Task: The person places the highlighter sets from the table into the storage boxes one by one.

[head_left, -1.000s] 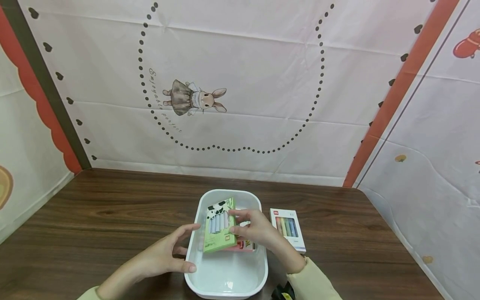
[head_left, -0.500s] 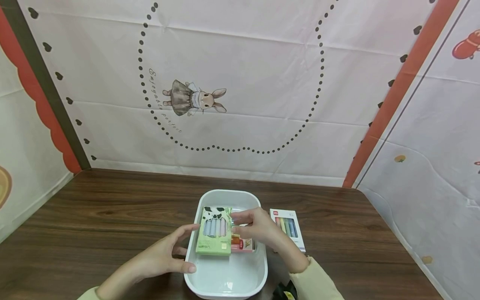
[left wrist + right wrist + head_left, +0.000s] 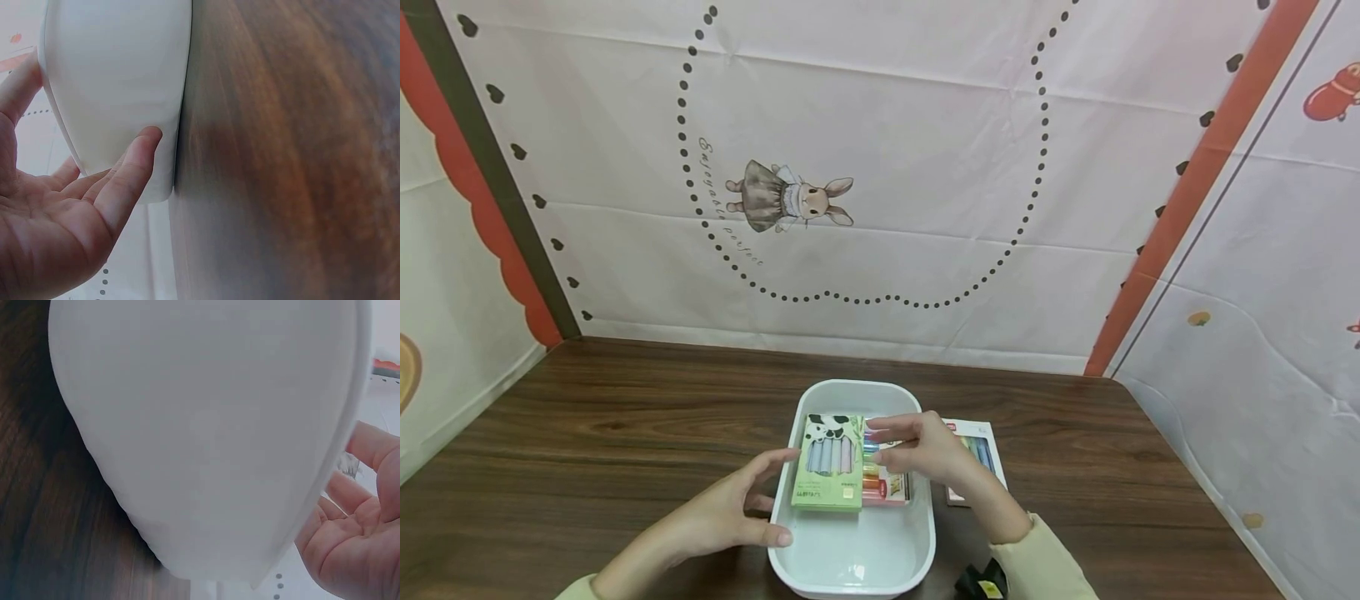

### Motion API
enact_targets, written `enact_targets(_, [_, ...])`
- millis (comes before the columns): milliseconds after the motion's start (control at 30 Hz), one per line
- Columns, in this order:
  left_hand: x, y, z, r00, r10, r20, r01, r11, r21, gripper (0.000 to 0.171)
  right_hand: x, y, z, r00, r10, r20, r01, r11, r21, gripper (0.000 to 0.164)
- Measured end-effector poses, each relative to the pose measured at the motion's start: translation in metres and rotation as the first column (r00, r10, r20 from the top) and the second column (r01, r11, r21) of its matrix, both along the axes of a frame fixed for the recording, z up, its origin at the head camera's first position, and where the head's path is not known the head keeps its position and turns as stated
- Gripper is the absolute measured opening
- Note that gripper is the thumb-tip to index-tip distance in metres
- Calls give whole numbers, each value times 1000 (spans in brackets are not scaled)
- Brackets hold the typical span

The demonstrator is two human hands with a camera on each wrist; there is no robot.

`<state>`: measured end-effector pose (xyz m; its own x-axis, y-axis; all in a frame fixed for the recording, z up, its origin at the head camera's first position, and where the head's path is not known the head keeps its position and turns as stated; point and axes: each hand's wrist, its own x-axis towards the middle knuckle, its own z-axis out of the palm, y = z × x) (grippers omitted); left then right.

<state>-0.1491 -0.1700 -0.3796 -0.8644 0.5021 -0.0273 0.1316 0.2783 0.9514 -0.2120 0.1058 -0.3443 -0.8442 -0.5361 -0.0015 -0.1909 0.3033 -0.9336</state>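
A white plastic tub [image 3: 865, 554] stands on the table. In it lies a green box with cow spots [image 3: 827, 492], its window showing pale sticks. Beside and partly under it is a box with a red end [image 3: 887, 497] and multicoloured contents. My left hand [image 3: 722, 508] touches the tub's left side, thumb and fingertips at the rim; in the left wrist view a finger rests along the outer wall. My right hand [image 3: 932, 454] hovers over the tub's right rim, fingers apart and nothing visible between them. Tub wall hides much of the right wrist view.
A white box of coloured sticks [image 3: 988, 452] lies on the table right of the tub, partly behind the right hand. The dark wooden table [image 3: 647, 417] meets a printed cloth backdrop [image 3: 910, 183]. A black device [image 3: 981, 581] sits by the right sleeve.
The green box, earlier tilted in my right hand, now lies flat and straight at the tub's left. The right hand has let go and moved slightly right. The left hand stays put.
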Motion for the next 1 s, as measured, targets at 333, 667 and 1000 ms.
enact_targets(333, [1, 0, 0, 1000, -8, -4, 8, 1000, 6, 86, -5, 14, 2, 999, -11, 46, 14, 998, -53, 49])
enact_targets(667, [0, 0, -1, 1000, -9, -6, 9, 1000, 5, 86, -8, 24, 5, 998, -10, 69, 15, 997, -76, 50])
enact_targets(1000, [0, -1, -2, 1000, -2, -3, 2, 1000, 1, 86, -9, 34, 7, 999, 16, 49, -12, 996, -85, 51])
